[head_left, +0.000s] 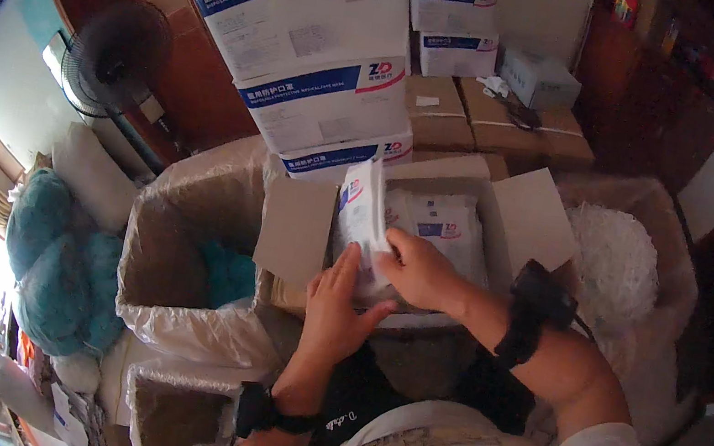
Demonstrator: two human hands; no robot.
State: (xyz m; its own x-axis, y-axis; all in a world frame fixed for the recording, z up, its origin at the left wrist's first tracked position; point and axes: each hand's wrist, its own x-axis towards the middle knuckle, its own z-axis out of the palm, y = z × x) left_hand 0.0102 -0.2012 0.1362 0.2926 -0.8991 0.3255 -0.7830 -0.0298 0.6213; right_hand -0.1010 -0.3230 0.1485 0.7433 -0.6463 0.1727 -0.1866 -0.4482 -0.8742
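An open carton [296,228] stands before me with its flaps spread. Inside it lie white packets [440,222] with blue and red print, packed flat. On the carton's left side, a bundle of white mask packets [365,201] stands tilted upright. My right hand [419,269] is closed on the bundle's right edge, thumb uppermost. My left hand [334,312] lies against the bundle's lower part, fingers stretched along its face and thumb spread to the right. The bundle's underside and far side are hidden.
Printed white cartons [331,25] are stacked behind the open one. To the left stands a plastic-lined bin [180,233] with teal material; at right is a bag of white material [614,266]. Brown cartons [527,133] sit at the back. A fan [115,53] stands far left.
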